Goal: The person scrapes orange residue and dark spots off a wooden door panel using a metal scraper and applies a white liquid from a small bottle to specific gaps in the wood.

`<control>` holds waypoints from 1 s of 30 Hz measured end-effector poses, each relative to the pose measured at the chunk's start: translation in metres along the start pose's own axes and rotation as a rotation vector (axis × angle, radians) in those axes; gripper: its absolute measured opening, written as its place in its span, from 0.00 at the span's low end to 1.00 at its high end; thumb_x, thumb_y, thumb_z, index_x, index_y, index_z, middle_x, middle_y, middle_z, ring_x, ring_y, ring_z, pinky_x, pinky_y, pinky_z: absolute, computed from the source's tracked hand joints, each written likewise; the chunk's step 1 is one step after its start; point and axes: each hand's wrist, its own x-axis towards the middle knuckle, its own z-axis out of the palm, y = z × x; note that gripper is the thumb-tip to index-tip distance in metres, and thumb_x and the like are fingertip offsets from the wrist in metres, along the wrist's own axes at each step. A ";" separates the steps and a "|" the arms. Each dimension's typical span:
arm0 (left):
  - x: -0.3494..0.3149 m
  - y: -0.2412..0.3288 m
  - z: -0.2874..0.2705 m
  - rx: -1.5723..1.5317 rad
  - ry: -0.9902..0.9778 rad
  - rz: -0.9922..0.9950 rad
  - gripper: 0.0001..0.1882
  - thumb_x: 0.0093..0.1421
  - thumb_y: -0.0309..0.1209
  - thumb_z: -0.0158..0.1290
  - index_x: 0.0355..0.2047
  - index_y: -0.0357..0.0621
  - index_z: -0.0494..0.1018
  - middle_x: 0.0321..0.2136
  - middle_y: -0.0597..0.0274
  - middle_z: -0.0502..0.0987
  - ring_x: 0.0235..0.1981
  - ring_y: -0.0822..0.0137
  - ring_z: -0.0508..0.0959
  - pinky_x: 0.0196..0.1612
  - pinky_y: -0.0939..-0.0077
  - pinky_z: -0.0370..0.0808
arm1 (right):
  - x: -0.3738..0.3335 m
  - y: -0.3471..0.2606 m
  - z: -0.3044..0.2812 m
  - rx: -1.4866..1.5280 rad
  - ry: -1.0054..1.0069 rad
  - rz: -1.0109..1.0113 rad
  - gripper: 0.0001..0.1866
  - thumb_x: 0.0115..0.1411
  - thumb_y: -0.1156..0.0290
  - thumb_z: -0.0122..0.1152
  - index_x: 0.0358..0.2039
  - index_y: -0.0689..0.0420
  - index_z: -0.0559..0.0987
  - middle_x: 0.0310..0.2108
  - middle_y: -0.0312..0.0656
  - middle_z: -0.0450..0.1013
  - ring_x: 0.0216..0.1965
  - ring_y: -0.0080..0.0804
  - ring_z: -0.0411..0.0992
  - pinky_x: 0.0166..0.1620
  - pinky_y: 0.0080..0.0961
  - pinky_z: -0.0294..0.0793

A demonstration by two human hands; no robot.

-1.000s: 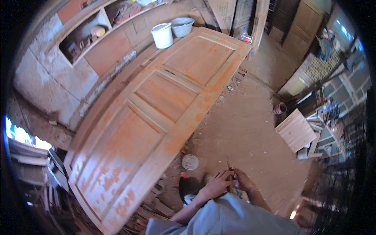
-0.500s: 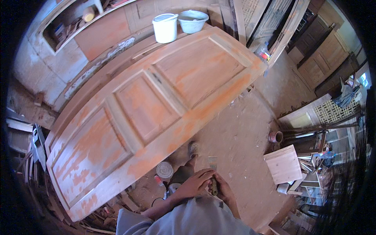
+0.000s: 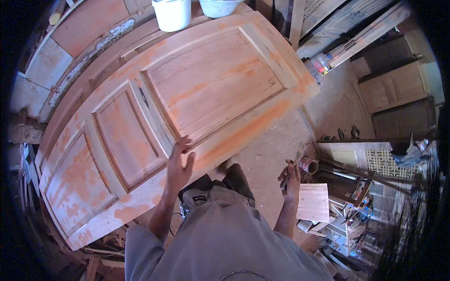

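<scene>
A panelled wooden door (image 3: 192, 96), patched with orange, is laid flat, slanting from lower left to upper right. A pale board (image 3: 313, 201) is seen well apart from its near edge, to the right. Beyond the far edge, a white bucket (image 3: 172, 16) is set just beside a grey basin (image 3: 220, 7). A clear bottle (image 3: 321, 62) is seen by the right end. The left hand (image 3: 178, 168) is held over the middle of the near edge, fingers spread, nothing gripped; whether the door is touched cannot be told. In the right hand's (image 3: 291, 180) curled fingers, well off that edge, a dark tool (image 3: 284, 181) is held, mostly hidden.
</scene>
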 end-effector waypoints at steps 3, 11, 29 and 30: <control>-0.017 -0.024 0.007 0.070 0.210 -0.133 0.20 0.65 0.23 0.52 0.58 0.37 0.65 0.51 0.50 0.74 0.44 0.60 0.79 0.46 0.67 0.76 | 0.059 -0.006 -0.007 -0.038 -0.003 -0.031 0.16 0.71 0.61 0.52 0.50 0.60 0.74 0.22 0.30 0.65 0.19 0.17 0.64 0.22 0.18 0.67; -0.062 -0.005 0.103 0.197 1.082 -0.451 0.13 0.71 0.33 0.47 0.49 0.36 0.66 0.40 0.60 0.70 0.37 0.70 0.71 0.45 0.75 0.71 | 0.234 -0.125 0.003 -0.557 -0.094 -0.072 0.18 0.72 0.59 0.49 0.52 0.57 0.77 0.22 0.24 0.64 0.19 0.12 0.61 0.22 0.14 0.61; 0.036 0.039 0.191 0.210 1.108 -0.498 0.04 0.63 0.19 0.49 0.38 0.34 0.70 0.34 0.56 0.74 0.35 0.65 0.75 0.40 0.74 0.74 | 0.500 -0.256 0.232 -0.336 -0.524 -0.320 0.09 0.64 0.62 0.64 0.43 0.46 0.77 0.34 0.25 0.72 0.32 0.14 0.66 0.36 0.14 0.64; 0.055 0.027 0.189 0.211 1.105 -0.500 0.05 0.62 0.18 0.50 0.39 0.34 0.71 0.35 0.57 0.75 0.35 0.65 0.75 0.40 0.74 0.74 | 0.517 -0.257 0.256 -0.226 -0.535 -0.276 0.09 0.64 0.60 0.64 0.43 0.46 0.77 0.34 0.24 0.73 0.32 0.13 0.66 0.36 0.14 0.63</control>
